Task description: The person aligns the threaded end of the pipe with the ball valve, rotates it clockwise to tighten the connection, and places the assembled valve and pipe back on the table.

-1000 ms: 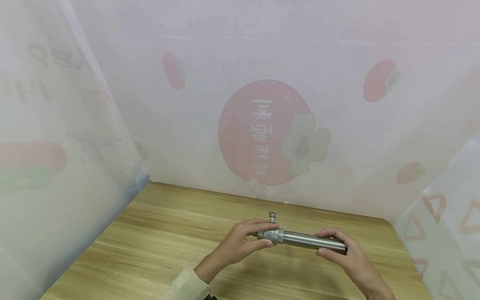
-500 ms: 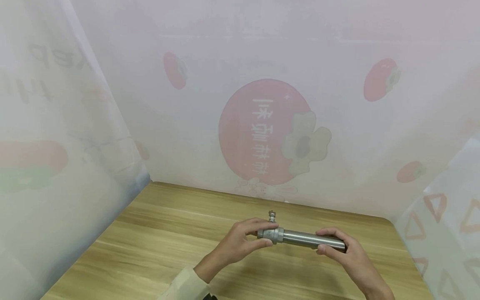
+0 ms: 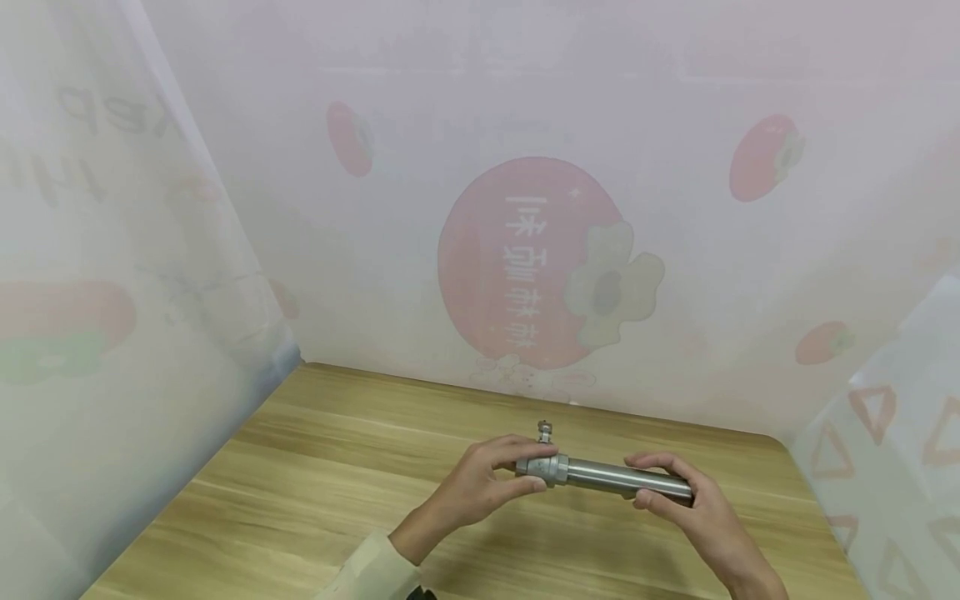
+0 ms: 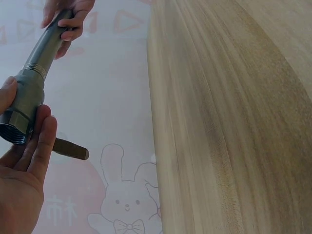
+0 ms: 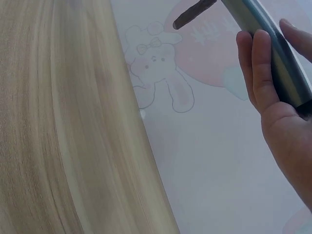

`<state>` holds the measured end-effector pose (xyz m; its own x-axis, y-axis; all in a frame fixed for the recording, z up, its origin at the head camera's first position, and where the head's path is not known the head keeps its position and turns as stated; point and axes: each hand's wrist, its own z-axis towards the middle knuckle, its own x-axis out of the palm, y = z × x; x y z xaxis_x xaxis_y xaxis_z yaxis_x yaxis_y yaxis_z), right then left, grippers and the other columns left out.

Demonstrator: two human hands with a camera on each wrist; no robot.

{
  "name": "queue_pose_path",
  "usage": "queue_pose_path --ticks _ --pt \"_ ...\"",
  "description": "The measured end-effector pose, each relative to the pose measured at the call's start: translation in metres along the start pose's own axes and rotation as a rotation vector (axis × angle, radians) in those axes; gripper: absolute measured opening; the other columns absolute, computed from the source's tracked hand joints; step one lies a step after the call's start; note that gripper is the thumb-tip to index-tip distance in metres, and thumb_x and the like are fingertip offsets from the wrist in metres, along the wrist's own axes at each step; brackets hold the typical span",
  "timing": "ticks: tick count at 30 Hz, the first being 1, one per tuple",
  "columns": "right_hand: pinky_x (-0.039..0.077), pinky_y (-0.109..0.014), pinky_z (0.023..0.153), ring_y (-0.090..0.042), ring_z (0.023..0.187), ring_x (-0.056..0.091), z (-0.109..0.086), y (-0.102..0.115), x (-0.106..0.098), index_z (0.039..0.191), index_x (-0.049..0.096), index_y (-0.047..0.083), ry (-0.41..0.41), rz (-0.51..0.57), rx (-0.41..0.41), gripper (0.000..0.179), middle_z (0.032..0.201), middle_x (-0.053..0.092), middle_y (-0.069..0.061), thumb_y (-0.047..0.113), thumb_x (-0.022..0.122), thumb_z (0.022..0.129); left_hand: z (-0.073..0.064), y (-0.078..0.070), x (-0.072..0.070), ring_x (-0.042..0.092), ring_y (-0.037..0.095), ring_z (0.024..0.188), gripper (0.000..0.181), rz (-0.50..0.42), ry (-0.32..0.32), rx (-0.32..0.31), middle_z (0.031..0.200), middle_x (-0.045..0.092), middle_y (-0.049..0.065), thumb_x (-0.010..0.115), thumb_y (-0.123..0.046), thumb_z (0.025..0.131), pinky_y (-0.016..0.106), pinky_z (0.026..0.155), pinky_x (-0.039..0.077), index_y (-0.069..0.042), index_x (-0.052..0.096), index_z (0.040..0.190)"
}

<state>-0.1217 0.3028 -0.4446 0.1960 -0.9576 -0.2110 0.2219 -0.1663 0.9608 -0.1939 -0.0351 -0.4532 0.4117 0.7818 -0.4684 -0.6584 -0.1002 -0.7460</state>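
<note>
In the head view a steel pipe [image 3: 606,475] is joined to a grey metal ball valve [image 3: 553,470], and both are held above the table. My left hand [image 3: 480,487] grips the valve body between thumb and fingers. The valve's small handle [image 3: 545,430] sticks out on the far side, and the left wrist view shows this handle [image 4: 71,149] beyond the fingertips. A threaded band [image 4: 36,69] shows where pipe meets valve; the valve's other end is an open threaded mouth. My right hand [image 3: 703,510] holds the pipe's far end, thumb and fingers on opposite sides.
Below lies a wood-grain table [image 3: 322,467]. Pale printed curtains [image 3: 390,275] rise at its back and on both sides. A light sleeve [image 3: 375,571] covers my left forearm.
My right hand's fingers have shifted slightly along the pipe, the upper fingertip lifting a little towards the valve. The left hand and the valve stay in place.
</note>
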Motion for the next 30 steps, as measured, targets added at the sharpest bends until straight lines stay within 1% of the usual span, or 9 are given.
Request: queue_pose_path --ticks 3,7,10,15,20,23,26,30 --pt "0.062 -0.029 0.095 -0.012 0.12 0.07 -0.0012 0.0003 0.0004 0.139 0.059 0.0 -0.002 -0.015 0.003 0.038 0.144 0.065 0.007 0.0 0.071 0.103 -0.0006 -0.0002 -0.0001 0.07 0.011 0.118 0.045 -0.001 0.002 -0.007 0.14 0.073 0.008 0.079 -0.022 0.101 0.034 0.098 0.065 -0.015 0.071 0.145" --pt "0.062 -0.03 0.092 -0.016 0.112 0.071 -0.002 0.0002 -0.0001 0.138 0.058 0.0 0.007 -0.012 0.021 0.038 0.136 0.064 0.003 0.0 0.071 0.102 -0.0012 0.0001 0.0001 0.071 0.012 0.118 0.044 0.009 -0.002 0.003 0.14 0.073 0.009 0.079 -0.022 0.102 0.033 0.097 0.064 -0.014 0.071 0.145" --pt "0.062 -0.03 0.091 -0.017 0.109 0.072 -0.0019 -0.0001 -0.0005 0.138 0.058 0.0 0.01 -0.003 0.025 0.037 0.131 0.067 0.001 0.0 0.071 0.103 -0.0013 0.0004 0.0003 0.071 0.012 0.116 0.043 0.015 -0.007 0.014 0.139 0.074 0.01 0.078 -0.022 0.102 0.033 0.097 0.064 -0.013 0.071 0.144" --pt "0.064 -0.03 0.092 -0.018 0.108 0.075 -0.002 -0.0004 -0.0009 0.138 0.059 -0.001 0.001 0.005 0.015 0.036 0.126 0.073 -0.001 0.0 0.07 0.104 -0.0012 0.0004 0.0006 0.071 0.012 0.115 0.043 0.007 -0.011 0.011 0.139 0.074 0.01 0.078 -0.021 0.102 0.033 0.096 0.064 -0.013 0.071 0.144" --pt "0.065 -0.031 0.093 -0.019 0.108 0.076 -0.0024 0.0007 -0.0013 0.139 0.06 -0.002 -0.007 0.003 0.014 0.036 0.125 0.074 -0.002 0.0 0.07 0.104 -0.0008 -0.0017 0.0001 0.07 0.011 0.117 0.044 -0.001 -0.008 0.001 0.141 0.073 0.009 0.079 -0.021 0.102 0.031 0.097 0.064 -0.013 0.071 0.145" --pt "0.065 -0.031 0.093 -0.019 0.108 0.076 -0.0026 0.0016 -0.0014 0.14 0.06 -0.002 -0.011 -0.003 0.016 0.036 0.125 0.074 -0.003 0.001 0.069 0.105 -0.0005 -0.0027 -0.0002 0.07 0.011 0.117 0.045 -0.009 -0.007 -0.002 0.141 0.073 0.01 0.079 -0.021 0.101 0.032 0.097 0.064 -0.012 0.07 0.145" --pt "0.065 -0.03 0.093 -0.019 0.108 0.077 -0.0029 0.0023 -0.0013 0.14 0.061 -0.002 -0.017 -0.007 0.016 0.036 0.125 0.074 -0.002 0.002 0.069 0.105 -0.0005 -0.003 -0.0003 0.069 0.01 0.117 0.045 -0.018 -0.004 -0.016 0.14 0.073 0.008 0.079 -0.021 0.101 0.031 0.097 0.064 -0.013 0.071 0.144" --pt "0.065 -0.03 0.094 -0.02 0.109 0.077 -0.0032 0.0029 -0.0015 0.14 0.061 -0.002 -0.018 0.0 0.018 0.036 0.128 0.073 -0.001 0.002 0.069 0.106 -0.0005 -0.0025 -0.0001 0.07 0.01 0.116 0.045 -0.009 -0.01 -0.008 0.14 0.073 0.008 0.08 -0.021 0.101 0.031 0.096 0.064 -0.014 0.071 0.144"
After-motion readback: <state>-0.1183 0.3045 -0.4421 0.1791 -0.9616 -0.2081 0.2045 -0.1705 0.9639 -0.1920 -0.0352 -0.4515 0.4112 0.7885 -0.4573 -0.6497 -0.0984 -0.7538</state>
